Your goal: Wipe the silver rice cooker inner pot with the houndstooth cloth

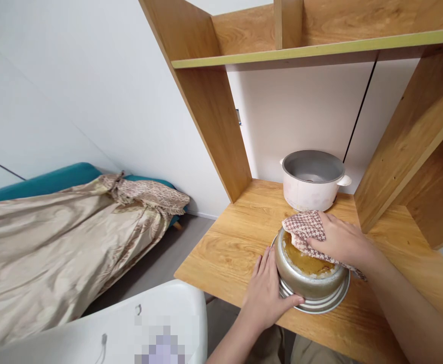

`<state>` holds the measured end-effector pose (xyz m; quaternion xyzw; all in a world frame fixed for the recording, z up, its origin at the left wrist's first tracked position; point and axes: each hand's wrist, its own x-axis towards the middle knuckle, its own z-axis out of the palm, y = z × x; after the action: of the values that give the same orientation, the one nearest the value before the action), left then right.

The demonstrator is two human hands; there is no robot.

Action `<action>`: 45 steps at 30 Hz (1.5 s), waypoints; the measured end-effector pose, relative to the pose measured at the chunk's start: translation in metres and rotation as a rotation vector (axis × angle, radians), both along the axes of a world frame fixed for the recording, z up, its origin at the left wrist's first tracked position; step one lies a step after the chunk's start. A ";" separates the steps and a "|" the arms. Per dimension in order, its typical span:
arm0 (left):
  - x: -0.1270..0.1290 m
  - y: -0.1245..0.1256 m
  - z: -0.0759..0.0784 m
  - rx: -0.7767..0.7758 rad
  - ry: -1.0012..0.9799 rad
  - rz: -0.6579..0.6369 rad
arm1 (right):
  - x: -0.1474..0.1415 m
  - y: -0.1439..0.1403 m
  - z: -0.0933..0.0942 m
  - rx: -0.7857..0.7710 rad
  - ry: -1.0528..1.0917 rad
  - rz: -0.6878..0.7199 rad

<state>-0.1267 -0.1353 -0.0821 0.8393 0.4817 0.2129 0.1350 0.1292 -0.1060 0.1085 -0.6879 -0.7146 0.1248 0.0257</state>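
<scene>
Two hands are seen on one upturned metal pot (308,280), which is set mouth-down on the wooden desk (229,247) near its front edge, rim flat on the surface. The pot's base is faced upward and is stained brown. The left hand (268,293) is laid against the pot's left side — fingers spread wide, thumb curled round the lower wall, nothing gripped. The right hand (340,240) is pressed flat on a patterned cloth (304,227), which is held against the stained base; the cloth is draped over the pot's far edge. Just behind the pot, a white cooker body (310,194) is stood open and upright, apart from the pot. Wooden shelving (308,48) is mounted above the desk. To the left, well apart, a bed with a beige cover (54,242) is seen, and a white chair back (160,308) — near the desk's front corner.
</scene>
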 end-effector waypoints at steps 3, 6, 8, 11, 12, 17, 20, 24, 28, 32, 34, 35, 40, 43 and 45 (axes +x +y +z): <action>0.000 0.000 -0.001 0.003 0.011 -0.001 | -0.001 0.002 -0.001 0.002 -0.023 -0.010; 0.000 0.000 -0.003 -0.004 0.016 0.003 | -0.001 0.003 0.000 -0.010 -0.055 -0.009; 0.000 0.000 -0.003 -0.006 0.007 0.006 | -0.001 0.003 0.000 -0.015 -0.071 -0.007; 0.000 0.000 -0.003 -0.011 0.004 0.001 | -0.003 0.001 -0.001 -0.007 -0.084 -0.015; -0.001 0.000 -0.003 -0.011 0.008 -0.002 | -0.004 0.000 -0.001 0.001 -0.086 -0.019; -0.001 0.000 -0.003 0.003 0.018 -0.008 | -0.011 -0.006 -0.005 0.055 -0.108 -0.020; -0.001 0.000 -0.002 0.002 0.023 -0.009 | -0.014 -0.008 -0.009 0.071 -0.123 -0.001; -0.001 0.000 -0.003 0.005 0.018 -0.008 | -0.015 -0.011 -0.015 0.094 -0.151 0.030; -0.001 0.000 -0.003 0.009 0.012 -0.012 | -0.018 -0.016 -0.019 0.119 -0.182 0.050; -0.001 0.000 -0.005 0.014 0.022 -0.010 | -0.022 -0.022 -0.024 0.146 -0.199 0.075; -0.001 0.000 -0.005 0.028 0.018 -0.009 | -0.024 -0.025 -0.026 0.159 -0.197 0.097; -0.001 0.001 -0.005 0.037 0.013 -0.009 | -0.025 -0.026 -0.028 0.166 -0.194 0.107; -0.001 0.001 -0.005 0.107 0.007 -0.027 | -0.034 -0.034 -0.032 0.199 -0.159 0.165; -0.001 0.001 -0.006 0.170 0.045 -0.065 | -0.042 -0.037 -0.033 0.202 -0.125 0.224; -0.001 0.000 -0.010 0.206 0.073 -0.067 | -0.046 -0.038 -0.031 0.192 -0.096 0.266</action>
<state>-0.1278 -0.1350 -0.0917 0.8715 0.4336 0.2260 0.0375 0.0833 -0.1435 0.0776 -0.5866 -0.8085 0.0253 0.0405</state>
